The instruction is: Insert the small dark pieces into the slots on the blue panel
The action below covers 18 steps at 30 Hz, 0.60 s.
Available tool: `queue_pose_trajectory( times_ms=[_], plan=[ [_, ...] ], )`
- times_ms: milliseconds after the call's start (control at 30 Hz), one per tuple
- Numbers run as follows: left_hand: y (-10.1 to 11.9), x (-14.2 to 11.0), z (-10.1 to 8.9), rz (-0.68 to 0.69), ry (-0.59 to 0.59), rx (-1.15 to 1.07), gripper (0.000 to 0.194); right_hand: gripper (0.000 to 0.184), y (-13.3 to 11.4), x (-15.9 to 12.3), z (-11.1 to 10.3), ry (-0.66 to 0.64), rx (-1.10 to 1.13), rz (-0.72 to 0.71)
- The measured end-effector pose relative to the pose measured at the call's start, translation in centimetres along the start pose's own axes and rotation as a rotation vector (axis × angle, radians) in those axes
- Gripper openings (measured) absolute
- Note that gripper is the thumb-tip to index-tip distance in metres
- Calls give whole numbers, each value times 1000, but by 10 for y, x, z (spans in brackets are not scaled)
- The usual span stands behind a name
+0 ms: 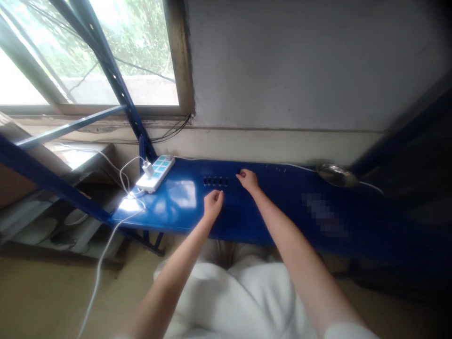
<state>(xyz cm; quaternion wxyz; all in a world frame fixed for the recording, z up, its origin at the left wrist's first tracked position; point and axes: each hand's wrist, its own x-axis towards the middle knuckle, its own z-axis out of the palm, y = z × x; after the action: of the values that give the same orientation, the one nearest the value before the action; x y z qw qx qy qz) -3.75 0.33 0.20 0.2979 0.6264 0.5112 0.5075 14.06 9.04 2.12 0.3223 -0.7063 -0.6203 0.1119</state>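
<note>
Several small dark pieces (pixel 215 181) stand in a short row on the blue tabletop (pixel 226 216); they are too small to name. Just in front of that row is my left hand (pixel 213 203), its fingers drawn together, and whatever they may hold is hidden. To the right of the row, my right hand (pixel 248 180) is closed in a pinch. A dark spot shows by its fingertips, but I cannot make out what it is. Farther back on the right lie several tiny pale slivers (pixel 280 169).
A white power strip (pixel 157 174) with a plugged-in charger (pixel 147 168) and trailing white cable (pixel 100 263) sits at the left end. A shiny metal bowl (pixel 336 175) rests at the back right. Blue uprights (pixel 116 80) and a wall border the table.
</note>
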Motion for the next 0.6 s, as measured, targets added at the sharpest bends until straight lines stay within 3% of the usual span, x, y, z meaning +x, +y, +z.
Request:
queue_pose_trajectory(
  times_ms=[200, 300, 467, 600],
  plan=[
    [11, -5, 3, 257, -54, 51, 28, 14, -27, -27, -38, 15, 88, -127],
    [26, -3, 4, 360, -92, 35, 38, 13, -36, -41, -58, -25, 94, -153],
    [59, 21, -2, 468, -175, 120, 43, 10, -47, -56, -85, -109, 29, -196],
    [74, 43, -6, 517, -318, 161, 36, 12, -53, -61, -98, -154, -49, -237]
  ],
)
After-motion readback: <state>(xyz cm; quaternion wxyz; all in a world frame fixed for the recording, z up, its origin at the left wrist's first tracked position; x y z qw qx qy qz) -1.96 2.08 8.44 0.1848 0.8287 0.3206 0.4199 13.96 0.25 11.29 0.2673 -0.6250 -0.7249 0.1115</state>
